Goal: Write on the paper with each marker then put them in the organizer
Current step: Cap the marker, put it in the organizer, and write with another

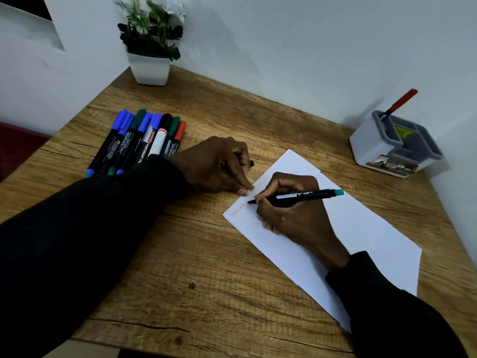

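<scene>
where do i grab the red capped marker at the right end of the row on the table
Pinch the red-capped black marker at its cap end, coming from its right. It lies flat at the row's right edge, so that side faces bare wooden table; a green-capped marker crowds its left and the left hand hides its near end.

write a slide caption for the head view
Right hand writes on the paper with a teal-ended marker; left hand, gripping a cap, pins the corner; red marker in the organizer.
</scene>
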